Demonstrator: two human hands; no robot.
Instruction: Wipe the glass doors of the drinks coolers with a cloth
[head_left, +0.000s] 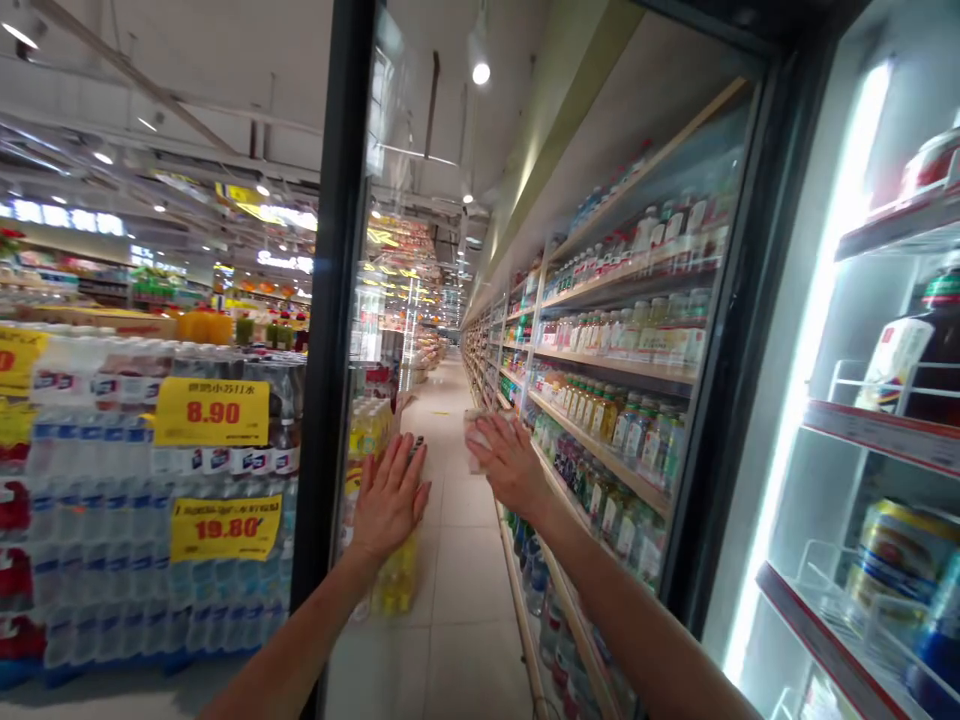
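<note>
An opened glass door (457,560) with a dark frame stands in front of me. My left hand (390,495) lies flat near its left side, fingers spread, with nothing held; it appears to rest on the glass. To the right of it, my right hand (514,460) presses a pale, crumpled cloth (474,440) against the glass. The cloth shows only partly past the fingers, so I cannot tell whether it is fabric or paper. Through the pane, shelves of bottled drinks (600,410) and a tiled aisle are visible.
Lit cooler shelves (881,435) with bottles and cans stand open at right. The door's dark upright frame (326,300) is at left. Beyond it are stacked packs of bottled water (105,530) with yellow price signs (212,411). The tiled floor (454,490) runs down the aisle.
</note>
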